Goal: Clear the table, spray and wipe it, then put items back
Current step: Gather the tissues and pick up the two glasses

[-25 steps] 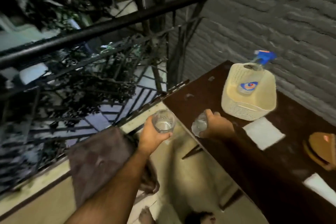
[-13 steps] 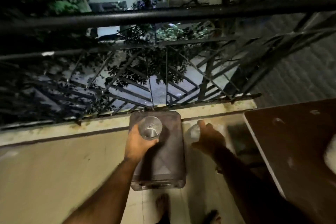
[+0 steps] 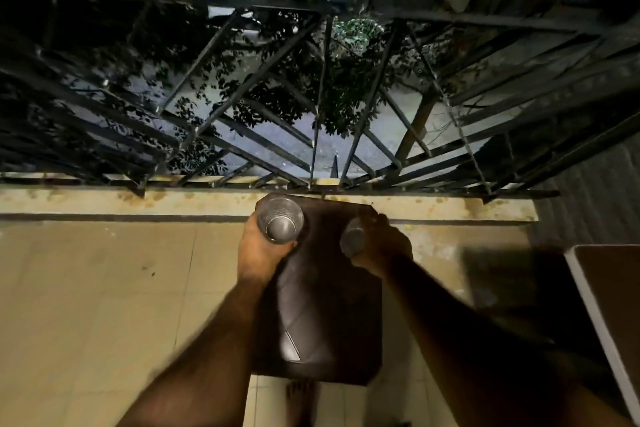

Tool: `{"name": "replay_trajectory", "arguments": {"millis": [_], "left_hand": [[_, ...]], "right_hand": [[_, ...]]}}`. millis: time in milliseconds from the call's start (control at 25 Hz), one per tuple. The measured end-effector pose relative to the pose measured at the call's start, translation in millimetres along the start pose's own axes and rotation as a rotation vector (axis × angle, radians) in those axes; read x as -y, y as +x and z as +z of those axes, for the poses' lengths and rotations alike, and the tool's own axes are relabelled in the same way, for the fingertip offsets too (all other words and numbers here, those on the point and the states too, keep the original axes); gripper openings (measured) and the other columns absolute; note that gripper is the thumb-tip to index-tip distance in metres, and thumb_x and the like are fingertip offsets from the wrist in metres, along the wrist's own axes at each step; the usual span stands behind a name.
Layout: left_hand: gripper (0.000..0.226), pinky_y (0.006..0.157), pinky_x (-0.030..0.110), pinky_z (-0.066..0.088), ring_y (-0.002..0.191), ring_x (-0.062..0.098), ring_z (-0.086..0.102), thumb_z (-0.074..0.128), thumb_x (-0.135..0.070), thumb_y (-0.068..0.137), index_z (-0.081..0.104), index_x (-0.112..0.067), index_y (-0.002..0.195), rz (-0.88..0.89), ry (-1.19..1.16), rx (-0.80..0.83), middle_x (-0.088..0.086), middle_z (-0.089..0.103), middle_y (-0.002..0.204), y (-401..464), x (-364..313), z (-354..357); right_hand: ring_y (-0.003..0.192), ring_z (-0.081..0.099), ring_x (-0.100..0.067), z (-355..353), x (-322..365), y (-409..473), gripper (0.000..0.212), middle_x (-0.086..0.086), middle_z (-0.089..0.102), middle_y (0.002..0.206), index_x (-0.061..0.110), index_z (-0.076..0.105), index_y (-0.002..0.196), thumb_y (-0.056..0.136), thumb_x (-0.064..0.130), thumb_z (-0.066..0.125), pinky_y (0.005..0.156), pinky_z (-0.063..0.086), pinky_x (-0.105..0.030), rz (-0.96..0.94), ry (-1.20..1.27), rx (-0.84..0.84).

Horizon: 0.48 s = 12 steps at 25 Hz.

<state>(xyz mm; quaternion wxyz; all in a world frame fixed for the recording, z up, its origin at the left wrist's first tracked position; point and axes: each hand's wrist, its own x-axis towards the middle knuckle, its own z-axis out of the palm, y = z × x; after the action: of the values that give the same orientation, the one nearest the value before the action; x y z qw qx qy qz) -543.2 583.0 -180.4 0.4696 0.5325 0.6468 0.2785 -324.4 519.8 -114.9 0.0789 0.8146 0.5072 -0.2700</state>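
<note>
- My left hand [image 3: 264,250] has its fingers curled round an upright glass [image 3: 280,222], held over the far left of the dark stool [image 3: 332,315].
- My right hand [image 3: 382,248] grips a second glass [image 3: 353,240], tilted, above the stool's far right.
- The table [image 3: 620,291] shows only its corner at the right edge.
- I judge clearing is under way; neither glass looks set down, and spraying, wiping and returning remain.

glasses [image 3: 281,221]: see-through | stool [image 3: 329,305]: dark brown | floor [image 3: 104,288]: tan tiles | railing [image 3: 311,97]: black bars, criss-cross | table [image 3: 616,288]: dark brown, white edge
</note>
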Motion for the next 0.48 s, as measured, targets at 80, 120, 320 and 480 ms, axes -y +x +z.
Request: {"name": "replay_trajectory", "arguments": {"millis": [80,120,320,480], "left_hand": [[0.087,0.092,0.027,0.049,0.102,0.013,0.065,0.094,-0.022,0.048,0.046,-0.034,0.119,0.012,-0.028,0.009,-0.006,0.067,0.110,3.6,9.8,5.1],[0.086,0.092,0.027,0.049,0.101,0.012,0.064,0.094,-0.018,0.049,0.048,-0.032,0.120,0.021,-0.028,0.010,-0.007,0.066,0.109,3.2,13.5,6.7],[0.087,0.095,0.032,0.051,0.101,0.006,0.064,0.094,-0.015,0.050,0.050,-0.030,0.124,0.051,-0.072,0.018,-0.012,0.067,0.109,10.1,22.5,14.8],[0.111,0.107,0.030,0.041,0.114,0.003,0.056,0.096,-0.014,0.045,0.032,-0.035,0.132,0.072,-0.060,0.118,-0.009,0.057,0.124,4.6,21.4,9.8]], "right_hand": [[0.114,0.054,-0.035,3.3,2.2,9.3,0.085,-0.009,0.042,0.138,0.028,0.032,0.142,0.070,0.039,0.074,0.084,0.049,-0.044,-0.014,-0.038,-0.024],[0.116,0.053,-0.035,5.8,2.3,13.7,0.083,-0.010,0.041,0.140,0.026,0.033,0.142,0.072,0.038,0.074,0.085,0.048,-0.044,-0.022,-0.047,-0.033],[0.123,0.048,-0.032,13.0,2.4,29.1,0.095,-0.008,0.037,0.144,0.030,0.024,0.147,0.069,0.043,0.077,0.093,0.048,-0.043,-0.078,-0.030,-0.078],[0.132,0.039,-0.035,17.3,1.2,22.7,0.114,-0.011,0.029,0.151,0.027,0.006,0.153,0.067,0.053,0.077,0.102,0.042,-0.050,-0.058,0.013,-0.081]]}}
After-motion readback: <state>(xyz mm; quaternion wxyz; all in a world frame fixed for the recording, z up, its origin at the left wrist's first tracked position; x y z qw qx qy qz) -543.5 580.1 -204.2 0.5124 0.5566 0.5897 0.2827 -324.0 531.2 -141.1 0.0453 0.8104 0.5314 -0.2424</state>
